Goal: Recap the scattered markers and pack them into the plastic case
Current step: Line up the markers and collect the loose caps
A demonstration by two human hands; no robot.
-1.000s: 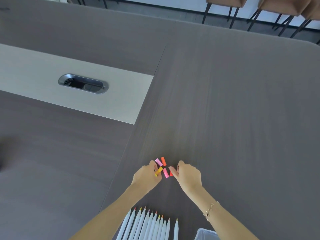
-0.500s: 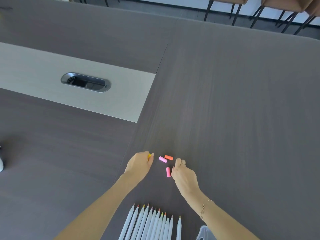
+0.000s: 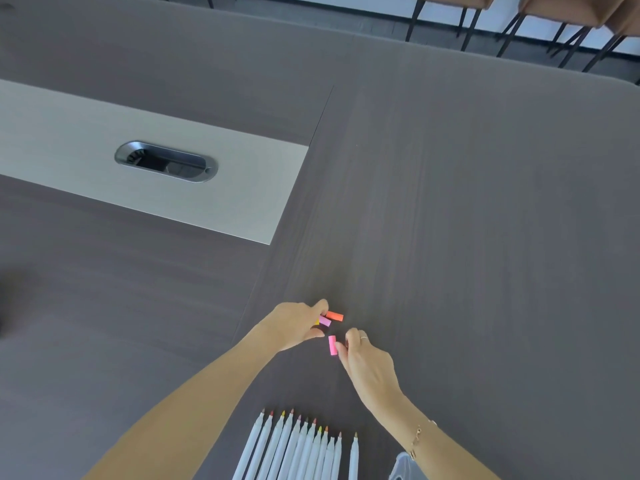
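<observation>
Several white uncapped markers lie side by side at the near edge, coloured tips pointing away. Beyond them, loose caps sit on the dark table: an orange cap, a lilac cap and a pink cap. My left hand curls around a yellow cap, and its fingertips touch the lilac cap. My right hand has curled fingers, with its thumb tip beside the pink cap. The red cap it took earlier is hidden inside. A corner of the clear plastic case shows at the bottom.
A light grey panel with an oval cable port lies to the far left. Chair legs stand past the table's far edge.
The left hand drew back left with the yellow cap, then returned to the lilac cap. The right hand pulled back a little, and the red cap went out of sight in it.
</observation>
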